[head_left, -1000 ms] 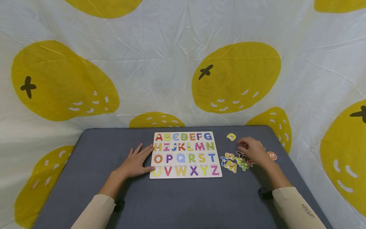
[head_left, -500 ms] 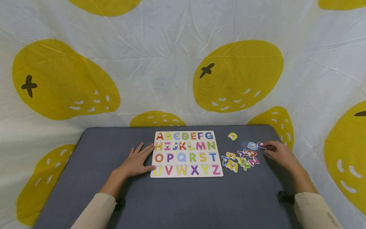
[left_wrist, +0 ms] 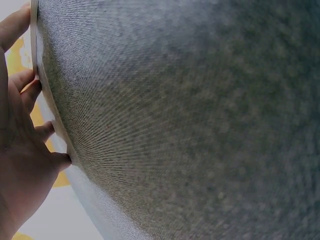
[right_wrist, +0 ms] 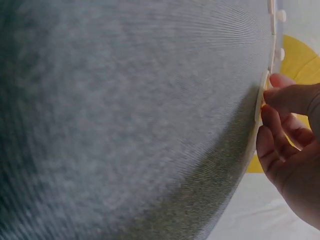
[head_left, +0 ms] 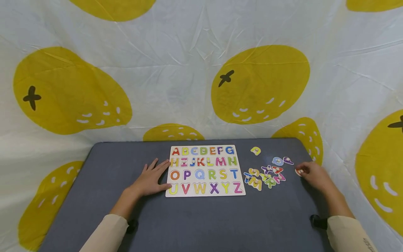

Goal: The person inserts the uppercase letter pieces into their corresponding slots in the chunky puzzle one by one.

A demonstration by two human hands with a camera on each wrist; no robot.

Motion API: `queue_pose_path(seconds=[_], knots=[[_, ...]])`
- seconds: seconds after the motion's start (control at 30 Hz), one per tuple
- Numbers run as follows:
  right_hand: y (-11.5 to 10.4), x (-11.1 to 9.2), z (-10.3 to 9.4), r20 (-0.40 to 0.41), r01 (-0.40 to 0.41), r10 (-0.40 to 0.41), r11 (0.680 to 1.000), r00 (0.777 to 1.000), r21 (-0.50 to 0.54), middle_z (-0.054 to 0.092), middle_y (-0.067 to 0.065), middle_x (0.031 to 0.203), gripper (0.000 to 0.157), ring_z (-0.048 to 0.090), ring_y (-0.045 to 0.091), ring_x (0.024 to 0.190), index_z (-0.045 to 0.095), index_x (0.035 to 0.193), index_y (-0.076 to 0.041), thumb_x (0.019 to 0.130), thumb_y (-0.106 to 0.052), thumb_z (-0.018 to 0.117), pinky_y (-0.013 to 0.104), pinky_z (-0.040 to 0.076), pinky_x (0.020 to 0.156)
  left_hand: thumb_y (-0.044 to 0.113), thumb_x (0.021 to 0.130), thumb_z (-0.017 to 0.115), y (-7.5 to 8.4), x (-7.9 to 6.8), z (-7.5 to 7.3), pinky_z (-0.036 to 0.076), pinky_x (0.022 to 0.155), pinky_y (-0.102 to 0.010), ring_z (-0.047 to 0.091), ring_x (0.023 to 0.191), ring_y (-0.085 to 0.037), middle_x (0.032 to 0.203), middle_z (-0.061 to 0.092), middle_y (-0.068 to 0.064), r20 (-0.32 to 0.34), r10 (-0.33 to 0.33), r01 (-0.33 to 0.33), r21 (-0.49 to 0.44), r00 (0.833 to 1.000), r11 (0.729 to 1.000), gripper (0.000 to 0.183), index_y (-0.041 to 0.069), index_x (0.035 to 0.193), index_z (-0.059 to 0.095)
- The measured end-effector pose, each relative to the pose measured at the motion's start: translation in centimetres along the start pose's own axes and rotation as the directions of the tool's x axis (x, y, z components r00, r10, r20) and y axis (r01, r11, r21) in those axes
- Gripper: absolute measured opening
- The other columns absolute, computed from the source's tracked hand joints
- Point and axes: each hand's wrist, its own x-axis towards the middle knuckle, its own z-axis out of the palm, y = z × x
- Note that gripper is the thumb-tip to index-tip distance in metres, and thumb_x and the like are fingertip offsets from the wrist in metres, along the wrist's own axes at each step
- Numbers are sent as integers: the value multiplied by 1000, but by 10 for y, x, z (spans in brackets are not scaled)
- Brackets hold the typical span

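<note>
watch the letter board (head_left: 195, 167) first, mid-table and a little toward twelve o'clock: under a harder shove from the left hand (head_left: 153, 178) at its nine o'clock edge, might skid toward three o'clock and bump into the loose pile (head_left: 265, 176). watch the u slot (head_left: 173, 189) too, in the board's corner toward eight o'clock: partly crowded by the thumb, so could be blocked. in the pile, just off the board at three o'clock, mind the tangle: packed close, so liable to catch and shift if dragged through. farthest toward three o'clock, expect most trouble with the orange-edged piece (head_left: 298, 172): close to the rim of the table (head_left: 201, 224), so could drop off if released early or knocked outward. might also brush the purple piece (head_left: 288, 160), near it at ten o'clock, if swung inward.

as for the hands: on the left, spread wide with fanned fingers, touching the board's edge and holding nothing; seemingly just steadying. on the right hand (head_left: 313, 175), nearly closed, with thumb and forefinger pinching the orange-edged piece and the other fingers curled behind. can't tell whether lifted clear of the table or resting there. well apart from each other, with board and pile between.
</note>
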Motion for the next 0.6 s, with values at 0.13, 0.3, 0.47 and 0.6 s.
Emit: queue_pose_path(seconds=[0.13,0.3,0.47,0.6], knots=[[-1,-1,0,-5,-32,32,999,999,-10,71,14,86,12,61,24,76,75,98,2,85,4,73,39,50,68,67,88,67,0,0,1,10,118,-78,15,158,-47,170,32,-3,0,4,-4,-4,1000,1000,96,20,164,32],[-8,3,-3,-14,-41,41,999,999,-23,72,15,90,12,61,26,78,75,99,0,87,1,74,41,51,70,67,88,67,0,0,0,10,118,-78,15,158,-46,170,31,-3,0,6,-6,-7,1000,1000,96,20,164,32],[-29,11,-7,-23,-21,21,1000,1000,-14,71,14,90,14,61,25,78,75,101,-1,88,-4,76,37,51,69,66,87,68,0,-1,-1,11,118,-78,16,158,-47,169,32,-3,-5,9,-9,-7,1000,1000,96,19,163,34],[-53,15,-8,-43,15,-15,1000,999,-9,73,13,92,14,66,28,81,75,102,-3,88,-4,77,40,54,72,66,87,68,0,-1,-1,11,118,-78,16,158,-47,170,32,-3,-1,9,-9,-8,1000,1000,96,19,163,33]])
